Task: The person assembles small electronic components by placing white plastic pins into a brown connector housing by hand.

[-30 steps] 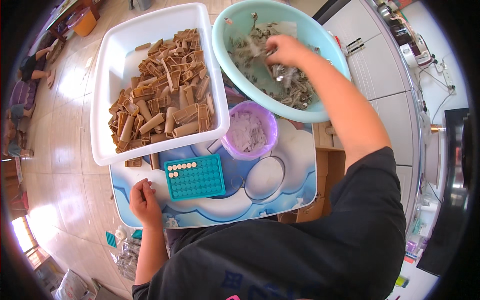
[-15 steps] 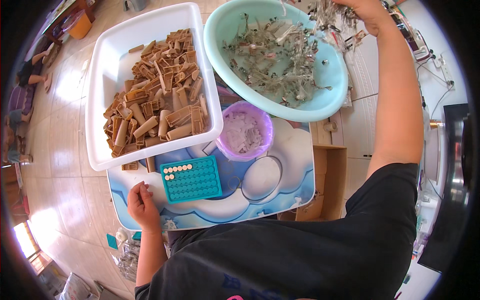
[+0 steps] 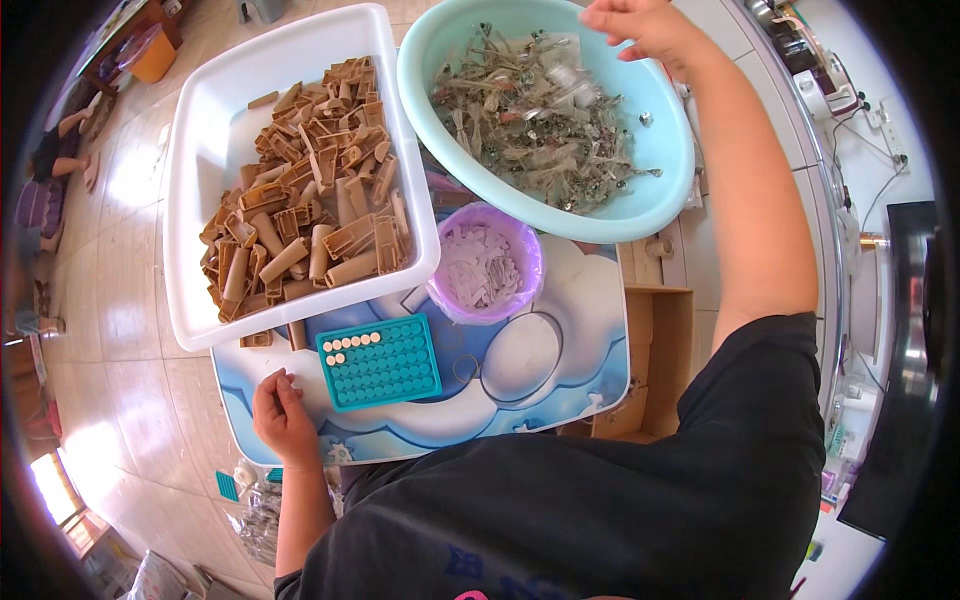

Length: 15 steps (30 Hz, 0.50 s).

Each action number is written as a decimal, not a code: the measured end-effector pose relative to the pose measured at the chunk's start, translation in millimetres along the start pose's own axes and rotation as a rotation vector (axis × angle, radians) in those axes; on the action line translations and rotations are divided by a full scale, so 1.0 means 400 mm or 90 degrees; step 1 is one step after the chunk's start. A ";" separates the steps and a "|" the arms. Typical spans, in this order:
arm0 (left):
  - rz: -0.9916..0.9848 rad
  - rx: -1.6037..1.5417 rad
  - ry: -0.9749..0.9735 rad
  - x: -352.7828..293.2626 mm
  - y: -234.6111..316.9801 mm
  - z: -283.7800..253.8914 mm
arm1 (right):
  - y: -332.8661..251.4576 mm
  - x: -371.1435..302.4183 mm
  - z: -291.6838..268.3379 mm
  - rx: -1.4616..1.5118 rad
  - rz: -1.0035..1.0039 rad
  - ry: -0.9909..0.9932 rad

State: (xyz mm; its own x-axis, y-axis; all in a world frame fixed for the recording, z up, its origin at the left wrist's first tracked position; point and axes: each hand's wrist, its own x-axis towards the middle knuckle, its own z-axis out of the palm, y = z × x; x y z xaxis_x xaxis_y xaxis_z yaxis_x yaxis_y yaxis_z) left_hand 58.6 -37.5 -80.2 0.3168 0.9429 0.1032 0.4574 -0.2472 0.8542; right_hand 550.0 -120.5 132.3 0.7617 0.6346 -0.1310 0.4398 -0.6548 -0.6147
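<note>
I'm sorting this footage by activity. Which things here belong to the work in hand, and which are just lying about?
In use:
right hand over the light green basin of small metal parts
left hand beside the teal grid tray
white tub of brown plastic pieces
purple bowl

Lying about:
cardboard box
orange bin

Mint basin (image 3: 640, 190) of tangled metal clips (image 3: 530, 120)

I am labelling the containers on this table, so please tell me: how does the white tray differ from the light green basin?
The white tray is rectangular with straight walls; the light green basin is round and curved. The white tray holds brown, blocky plastic pieces; the light green basin holds a tangle of thin grey metal parts. The right hand is above the basin's far rim, while no hand is at the tray. Both are open and well filled.
</note>
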 end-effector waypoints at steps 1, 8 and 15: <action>0.007 0.008 0.004 0.001 0.004 0.002 | 0.024 0.012 0.009 -0.001 0.001 0.002; 0.000 0.000 0.000 -0.001 -0.004 0.000 | 0.175 0.034 0.215 -0.254 -0.172 -0.154; 0.008 -0.015 -0.001 0.000 -0.009 0.002 | 0.193 0.050 0.253 -0.398 -0.076 -0.148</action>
State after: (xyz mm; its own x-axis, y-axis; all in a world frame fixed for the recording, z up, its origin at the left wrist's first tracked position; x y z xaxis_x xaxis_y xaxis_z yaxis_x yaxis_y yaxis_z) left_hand 57.5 -36.8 -83.8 0.3230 0.9396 0.1133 0.4334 -0.2533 0.8649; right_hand 551.1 -116.7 3.7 0.5990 0.7434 -0.2976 0.7605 -0.6445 -0.0789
